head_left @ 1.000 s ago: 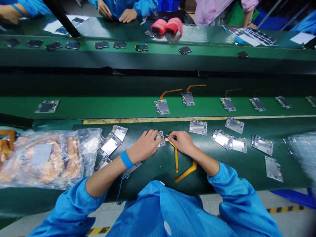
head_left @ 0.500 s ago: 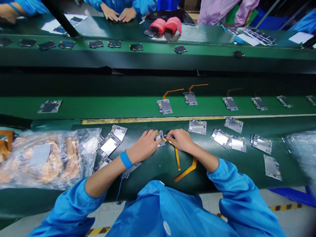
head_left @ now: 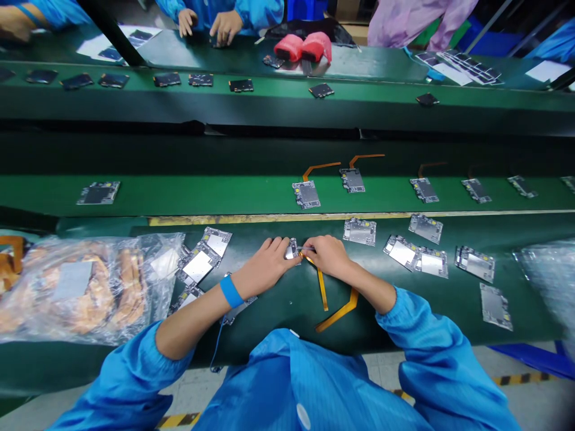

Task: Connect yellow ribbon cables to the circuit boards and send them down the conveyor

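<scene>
My left hand [head_left: 266, 262], with a blue band on its wrist, grips a small circuit board [head_left: 291, 248] against the green bench. Just right of it, my right hand [head_left: 330, 256] is closed around thin grey tweezers [head_left: 307, 248], their tip at the board's right edge. An orange flex cable [head_left: 322, 288] runs from beside the board toward me; its upper end is partly hidden by my fingers. Another flex cable [head_left: 338, 312] lies below my right hand. Left of my left arm lie several circuit boards [head_left: 197, 265], some partly covered by the arm.
More circuit boards [head_left: 431, 261] lie to the right. Ahead, a green conveyor [head_left: 215, 194] carries boards, several with orange cables attached. A clear plastic bag [head_left: 90, 287] of orange parts sits at left, other plastic wrap [head_left: 548, 281] at right. Across the line are co-workers' hands [head_left: 226, 27].
The boards on the near conveyor have shifted slightly right, those on the far one slightly left. My left thumb and the tweezers have moved slightly. A co-worker's hands have spread apart.
</scene>
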The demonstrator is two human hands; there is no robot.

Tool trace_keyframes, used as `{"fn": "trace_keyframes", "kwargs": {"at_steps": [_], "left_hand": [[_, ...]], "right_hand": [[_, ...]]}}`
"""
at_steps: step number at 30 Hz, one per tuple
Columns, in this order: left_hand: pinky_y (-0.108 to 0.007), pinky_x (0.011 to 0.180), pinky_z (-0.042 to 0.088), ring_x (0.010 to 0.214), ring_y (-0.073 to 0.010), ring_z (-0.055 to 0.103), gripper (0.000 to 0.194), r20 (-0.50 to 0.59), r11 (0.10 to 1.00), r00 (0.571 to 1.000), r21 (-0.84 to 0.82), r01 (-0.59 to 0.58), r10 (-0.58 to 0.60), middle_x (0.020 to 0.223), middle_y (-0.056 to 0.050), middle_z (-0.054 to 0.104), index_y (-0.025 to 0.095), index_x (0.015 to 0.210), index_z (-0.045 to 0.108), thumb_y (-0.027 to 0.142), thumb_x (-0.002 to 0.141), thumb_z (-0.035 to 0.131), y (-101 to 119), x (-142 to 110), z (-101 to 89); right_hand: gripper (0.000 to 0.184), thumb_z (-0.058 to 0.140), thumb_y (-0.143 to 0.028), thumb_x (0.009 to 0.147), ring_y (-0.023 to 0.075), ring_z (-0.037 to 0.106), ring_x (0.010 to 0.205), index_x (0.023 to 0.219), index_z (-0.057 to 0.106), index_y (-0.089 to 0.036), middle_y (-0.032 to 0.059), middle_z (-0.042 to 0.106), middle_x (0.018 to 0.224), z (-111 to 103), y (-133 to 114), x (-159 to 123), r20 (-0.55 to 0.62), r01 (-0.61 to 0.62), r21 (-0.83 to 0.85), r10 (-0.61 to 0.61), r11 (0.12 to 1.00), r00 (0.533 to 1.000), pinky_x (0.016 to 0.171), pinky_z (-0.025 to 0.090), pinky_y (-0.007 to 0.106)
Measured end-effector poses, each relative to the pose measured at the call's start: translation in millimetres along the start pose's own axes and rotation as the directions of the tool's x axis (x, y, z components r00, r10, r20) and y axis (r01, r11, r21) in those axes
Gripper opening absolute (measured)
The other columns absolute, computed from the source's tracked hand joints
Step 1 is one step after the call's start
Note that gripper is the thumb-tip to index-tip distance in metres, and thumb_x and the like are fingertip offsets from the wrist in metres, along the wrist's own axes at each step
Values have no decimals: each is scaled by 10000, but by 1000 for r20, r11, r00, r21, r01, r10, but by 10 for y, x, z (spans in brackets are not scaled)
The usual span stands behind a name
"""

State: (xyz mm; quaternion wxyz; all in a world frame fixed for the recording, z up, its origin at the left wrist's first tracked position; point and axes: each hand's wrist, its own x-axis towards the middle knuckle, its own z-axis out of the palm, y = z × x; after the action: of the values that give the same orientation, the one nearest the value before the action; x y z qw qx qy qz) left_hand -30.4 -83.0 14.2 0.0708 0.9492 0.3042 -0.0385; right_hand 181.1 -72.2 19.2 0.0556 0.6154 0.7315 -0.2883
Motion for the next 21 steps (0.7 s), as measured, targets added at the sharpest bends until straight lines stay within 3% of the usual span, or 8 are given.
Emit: {"fn": "trace_keyframes", "kwargs": {"at_steps": [5, 11, 16, 21], "left_hand": [[-436, 916, 431, 1110, -311, 537, 429, 3, 999, 1000, 35, 0, 0, 1248, -186, 566, 269, 1403, 599, 136, 1015, 470, 18, 24, -21], [-435, 917, 429, 1093, -301, 536, 389, 1, 1000, 1000, 17, 2, -3, 1241, -172, 564, 280, 1348, 631, 148, 1018, 473, 14, 32, -18], [-434, 929, 419, 1093, -296, 526, 377, 6, 1000, 1000, 10, 9, -9, 1228, -166, 567, 267, 1345, 632, 155, 1015, 489, 3, 24, -3], [-444, 944, 410, 1122, -303, 521, 414, 9, 1000, 1000, 7, 17, -17, 1272, -167, 561, 305, 1388, 609, 161, 1015, 499, 12, 18, 9]], "right_hand": [[207, 624, -395, 996, 236, 713, 988, 1076, 789, -297, 29, 786, 1037, 24, 68, -37, -33, 54, 34, -53, 998, 998, 758, 455, 288], [336, 424, -358, 1106, 170, 684, 978, 1141, 746, -267, 36, 695, 1165, 37, 94, -80, -89, 230, 37, -226, 972, 970, 753, 431, 266], [192, 548, -312, 1057, 177, 684, 928, 1118, 718, -249, 26, 706, 1105, 80, 80, -26, -52, 262, 11, -261, 965, 964, 722, 400, 270], [185, 565, -329, 1045, 196, 685, 893, 1072, 728, -246, 44, 714, 1091, 88, 126, 5, -42, 276, -41, -278, 960, 960, 699, 386, 280]]}}
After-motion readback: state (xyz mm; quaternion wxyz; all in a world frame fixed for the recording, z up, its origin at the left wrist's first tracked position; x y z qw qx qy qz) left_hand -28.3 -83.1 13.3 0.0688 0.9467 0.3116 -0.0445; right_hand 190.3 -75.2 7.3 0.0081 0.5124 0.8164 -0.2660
